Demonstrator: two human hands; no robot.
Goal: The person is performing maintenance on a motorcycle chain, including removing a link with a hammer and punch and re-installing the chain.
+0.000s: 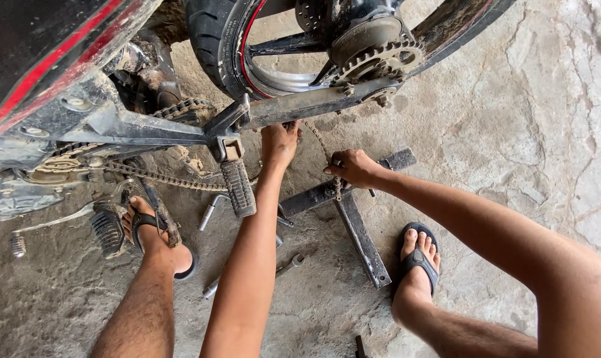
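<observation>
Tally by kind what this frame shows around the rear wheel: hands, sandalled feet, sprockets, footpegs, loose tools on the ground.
Hands: 2, left hand at the swingarm, right hand on the drive chain
Sandalled feet: 2
Rear sprocket: 1
Footpegs: 2
Loose tools on the ground: 3 that I can make out
Total: 10

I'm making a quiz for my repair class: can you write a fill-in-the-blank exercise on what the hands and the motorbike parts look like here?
1. The right hand pinches the loose greasy metal drive ____, which hangs below the toothed rear sprocket.
2. The left hand reaches up to the grey metal ____ beside the black rear tyre.
3. Both feet wear black flip-flop ____.
4. A silver socket wrench lies on the cracked concrete ____.

Missing words: chain; swingarm; sandals; floor
</observation>
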